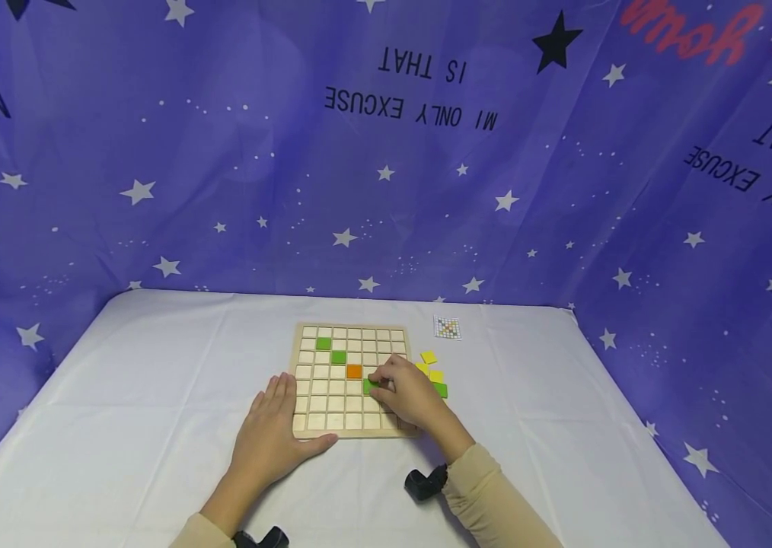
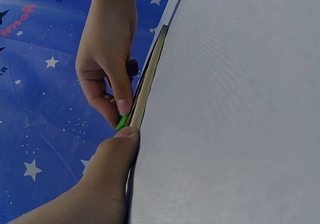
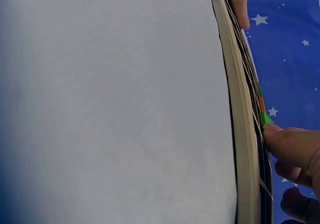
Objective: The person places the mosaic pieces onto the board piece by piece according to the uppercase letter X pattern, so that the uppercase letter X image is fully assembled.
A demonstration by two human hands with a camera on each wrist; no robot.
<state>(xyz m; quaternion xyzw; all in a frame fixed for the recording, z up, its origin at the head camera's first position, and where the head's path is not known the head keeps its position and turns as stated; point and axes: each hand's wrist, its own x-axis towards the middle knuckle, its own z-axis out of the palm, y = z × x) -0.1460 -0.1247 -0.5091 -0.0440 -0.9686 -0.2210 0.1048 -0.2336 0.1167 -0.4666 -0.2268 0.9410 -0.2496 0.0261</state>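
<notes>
A wooden grid board (image 1: 358,434) lies on the table, its cells mostly bare wood. Two green tiles (image 1: 323,343) (image 1: 339,358) and an orange tile (image 1: 355,371) step diagonally down to the right across it. At the lower right end of that diagonal, my right hand (image 1: 412,392) pinches another green tile (image 1: 368,387) between thumb and fingers. That tile (image 3: 267,118) stands tilted at the board's surface in the right wrist view. My left hand (image 1: 266,435) lies against the board's left edge, fingers straight, with the thumb along its front edge.
Right of the board lie several loose yellow tiles (image 1: 429,357) and a green tile (image 1: 441,390), partly hidden by my right hand. A small pattern card (image 1: 448,327) sits farther back. White cloth (image 1: 173,396) covers the table, and a purple star-printed curtain (image 1: 276,190) hangs behind.
</notes>
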